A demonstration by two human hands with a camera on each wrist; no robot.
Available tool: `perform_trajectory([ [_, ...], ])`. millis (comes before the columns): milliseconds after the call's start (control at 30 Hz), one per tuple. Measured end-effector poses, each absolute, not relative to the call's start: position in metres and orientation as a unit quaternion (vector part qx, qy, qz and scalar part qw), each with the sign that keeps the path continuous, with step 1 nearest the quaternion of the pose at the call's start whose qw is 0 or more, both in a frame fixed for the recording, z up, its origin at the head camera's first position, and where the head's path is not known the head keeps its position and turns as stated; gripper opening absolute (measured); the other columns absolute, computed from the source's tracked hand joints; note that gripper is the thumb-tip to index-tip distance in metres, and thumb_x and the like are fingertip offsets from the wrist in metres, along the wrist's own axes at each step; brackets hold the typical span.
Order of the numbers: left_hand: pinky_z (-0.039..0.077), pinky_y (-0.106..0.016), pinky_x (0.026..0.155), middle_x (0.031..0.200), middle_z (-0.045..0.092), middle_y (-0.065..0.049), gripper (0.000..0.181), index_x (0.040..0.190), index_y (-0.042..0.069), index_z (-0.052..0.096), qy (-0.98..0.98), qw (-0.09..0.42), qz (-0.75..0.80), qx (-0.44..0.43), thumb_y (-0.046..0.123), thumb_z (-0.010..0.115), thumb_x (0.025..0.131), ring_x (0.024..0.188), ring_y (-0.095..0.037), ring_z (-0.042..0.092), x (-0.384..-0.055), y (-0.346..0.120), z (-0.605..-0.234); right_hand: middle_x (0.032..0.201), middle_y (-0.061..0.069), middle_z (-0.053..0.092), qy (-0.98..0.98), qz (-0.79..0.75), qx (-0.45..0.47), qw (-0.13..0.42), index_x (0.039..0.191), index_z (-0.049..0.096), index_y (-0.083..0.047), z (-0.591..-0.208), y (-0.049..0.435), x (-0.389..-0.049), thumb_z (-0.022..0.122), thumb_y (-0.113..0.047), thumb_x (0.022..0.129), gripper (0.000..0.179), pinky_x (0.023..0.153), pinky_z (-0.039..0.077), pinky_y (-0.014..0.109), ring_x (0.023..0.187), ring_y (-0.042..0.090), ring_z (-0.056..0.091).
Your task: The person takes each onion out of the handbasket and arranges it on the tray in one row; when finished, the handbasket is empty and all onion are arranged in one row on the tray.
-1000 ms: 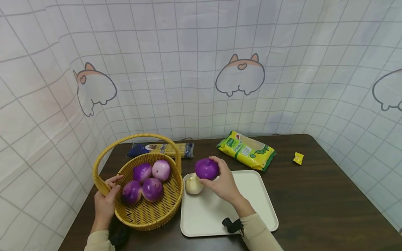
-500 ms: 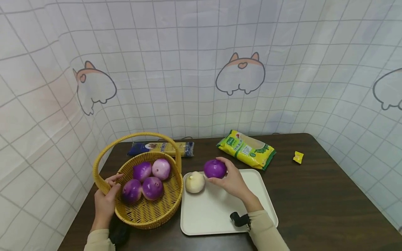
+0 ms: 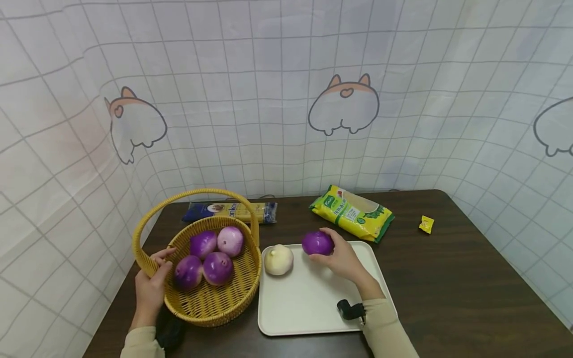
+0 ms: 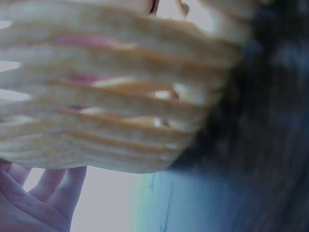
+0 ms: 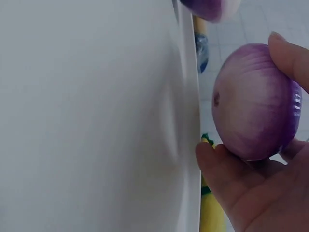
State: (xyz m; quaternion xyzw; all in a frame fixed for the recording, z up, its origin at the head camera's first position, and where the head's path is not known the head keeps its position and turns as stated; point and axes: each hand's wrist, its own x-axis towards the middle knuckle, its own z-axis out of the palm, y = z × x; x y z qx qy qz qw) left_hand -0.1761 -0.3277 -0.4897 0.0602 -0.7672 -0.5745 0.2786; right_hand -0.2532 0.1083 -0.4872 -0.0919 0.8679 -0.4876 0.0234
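Observation:
My right hand [image 3: 342,256] pinches a purple onion [image 3: 317,243] between thumb and fingers over the far part of a white tray [image 3: 304,308]. In the right wrist view the held onion [image 5: 256,104] shows its pale end, clear of the tray's surface. A second onion [image 3: 278,260], pale side up, sits in the tray's far left corner. On the left, my left hand [image 3: 149,288] grips the yellow woven basket [image 3: 215,318] at its rim, beside the foot of the handle. Several purple onions [image 3: 218,268] lie inside. In the left wrist view the basket wall [image 4: 111,96] hides part of that hand.
Behind the basket lies a blue and yellow pasta packet [image 3: 241,211]. A yellow-green Knorr bag [image 3: 353,214] rests beyond the tray. Farther right is a small yellow wrapped sweet [image 3: 426,224] on the dark wooden table [image 3: 456,288]. A white checked curtain [image 3: 286,99] encloses the table's back and sides.
My right hand has carried the purple onion rightward and slightly down, away from the pale onion, which now shows fully. My left hand has stayed on the basket.

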Motion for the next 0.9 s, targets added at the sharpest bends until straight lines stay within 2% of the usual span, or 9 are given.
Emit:
perform_trajectory([
  [367,0.038,-0.013,0.092,0.115,0.068,-0.013,0.015,0.085,-0.011,0.048,-0.766,0.282,-0.575,0.057,-0.003,0.057,0.095,0.114,-0.009,0.056,-0.1756,-0.3265,-0.4887,0.140,0.011,0.052,0.877,-0.466,-0.098,0.058,0.144,0.044,-0.015,-0.4945,0.1160,-0.2558,0.085,-0.034,0.074,0.083,0.097,0.045,0.053,0.120,0.034,0.055],
  [667,0.038,-0.013,0.092,0.115,0.068,-0.012,0.015,0.086,-0.011,0.048,-0.768,0.282,-0.572,0.060,-0.002,0.056,0.095,0.113,-0.010,0.056,-0.1760,-0.3261,-0.4870,0.140,0.013,0.051,0.877,-0.462,-0.120,0.064,0.143,0.045,-0.015,-0.4941,0.1134,-0.2551,0.088,-0.026,0.072,0.084,0.100,0.042,0.055,0.123,0.036,0.053],
  [900,0.038,-0.012,0.092,0.115,0.068,-0.011,0.016,0.086,-0.010,0.048,-0.771,0.275,-0.571,0.064,0.000,0.056,0.096,0.114,-0.009,0.056,-0.1750,-0.3269,-0.4882,0.140,0.013,0.048,0.873,-0.459,-0.150,0.070,0.141,0.048,-0.020,-0.4926,0.1112,-0.2524,0.089,-0.018,0.070,0.083,0.101,0.040,0.057,0.125,0.036,0.049],
])
